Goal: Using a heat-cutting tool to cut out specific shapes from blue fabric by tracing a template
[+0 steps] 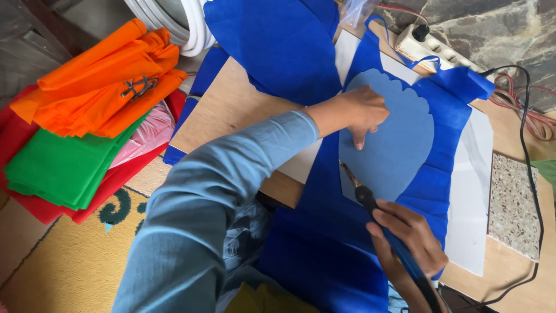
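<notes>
My left hand (358, 113) presses down on a light blue scalloped template (399, 145) that lies on dark blue fabric (324, 243). My right hand (408, 237) grips a blue-handled hot cutting tool (376, 211) like a pen. Its metal tip (348, 174) touches the fabric at the template's lower left edge. The fabric is spread over a white board (475, 191) on a low wooden table (231, 104) and hangs off the table's near edge.
Folded orange fabric (110, 81), green fabric (63, 168), red and pink fabric are stacked on the floor at left. A power strip (428, 46) and a black cable (530, 145) lie at the back right. A speckled stone tile (512, 203) sits on the table's right.
</notes>
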